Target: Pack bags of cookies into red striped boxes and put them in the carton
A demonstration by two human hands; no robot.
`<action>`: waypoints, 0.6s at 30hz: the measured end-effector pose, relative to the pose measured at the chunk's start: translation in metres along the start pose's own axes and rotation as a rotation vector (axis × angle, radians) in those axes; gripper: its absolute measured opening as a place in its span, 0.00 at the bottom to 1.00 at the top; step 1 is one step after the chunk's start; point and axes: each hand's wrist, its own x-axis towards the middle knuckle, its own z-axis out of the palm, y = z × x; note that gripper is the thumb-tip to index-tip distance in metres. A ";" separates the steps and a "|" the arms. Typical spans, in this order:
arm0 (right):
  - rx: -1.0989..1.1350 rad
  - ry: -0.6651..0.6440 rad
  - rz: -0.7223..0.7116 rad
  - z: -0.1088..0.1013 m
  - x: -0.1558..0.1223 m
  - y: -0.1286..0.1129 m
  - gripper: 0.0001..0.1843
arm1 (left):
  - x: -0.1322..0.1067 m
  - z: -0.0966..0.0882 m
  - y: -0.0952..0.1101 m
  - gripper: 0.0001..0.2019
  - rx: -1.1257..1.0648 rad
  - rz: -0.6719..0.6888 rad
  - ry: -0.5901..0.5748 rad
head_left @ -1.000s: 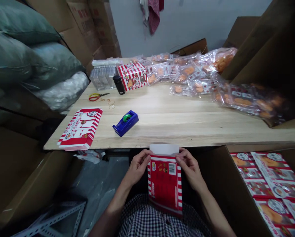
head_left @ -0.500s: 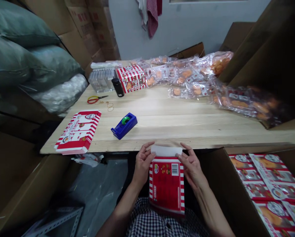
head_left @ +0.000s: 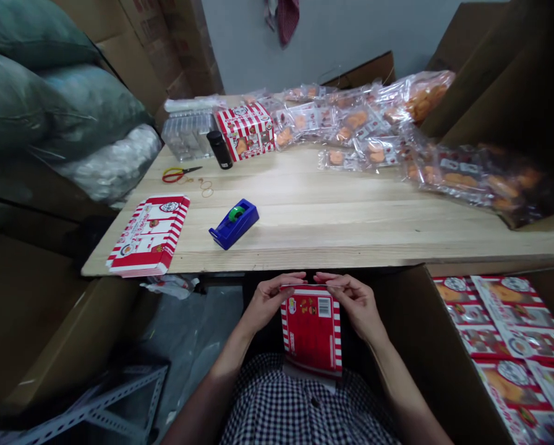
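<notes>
A red-and-white striped cardboard box (head_left: 311, 330) with a barcode is held upright over my lap, below the table's front edge. My left hand (head_left: 270, 301) pinches its upper left corner, thumb on the printed face and fingers along the top edge. At the upper right corner my right hand (head_left: 355, 303) grips the same edge in a like way. The top flap is folded over, so only its thin edge shows. A pale flap sticks out at the box's lower end, near my checked clothing.
On the table (head_left: 305, 238) are a blue tape dispenser (head_left: 234, 224), a stack of flat printed boxes (head_left: 149, 235), scissors (head_left: 179, 173), a black bottle (head_left: 220, 150), a made-up box (head_left: 247, 131) and bagged toy food (head_left: 351, 127). A carton (head_left: 448, 377) with packed boxes stands right.
The white top flap, upright before, is now folded down. Both hands have moved inward along the top edge, fingers closer together. The view has tilted slightly downward.
</notes>
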 end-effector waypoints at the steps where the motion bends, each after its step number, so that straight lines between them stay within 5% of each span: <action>1: -0.017 -0.028 0.002 -0.001 0.000 0.001 0.09 | 0.000 0.000 -0.003 0.11 -0.005 0.004 0.009; 7: -0.020 -0.072 0.030 -0.005 -0.006 -0.009 0.15 | -0.004 0.005 0.000 0.13 0.026 0.041 -0.100; 10: -0.111 -0.184 0.101 -0.010 -0.008 -0.023 0.08 | -0.007 0.009 0.011 0.13 0.057 0.040 -0.107; 14: -0.282 -0.356 0.168 -0.020 -0.002 -0.033 0.20 | -0.003 0.010 0.024 0.15 0.221 0.015 -0.154; 18: -0.341 -0.418 0.175 -0.027 0.008 -0.031 0.19 | 0.005 0.004 0.031 0.17 0.333 -0.012 -0.264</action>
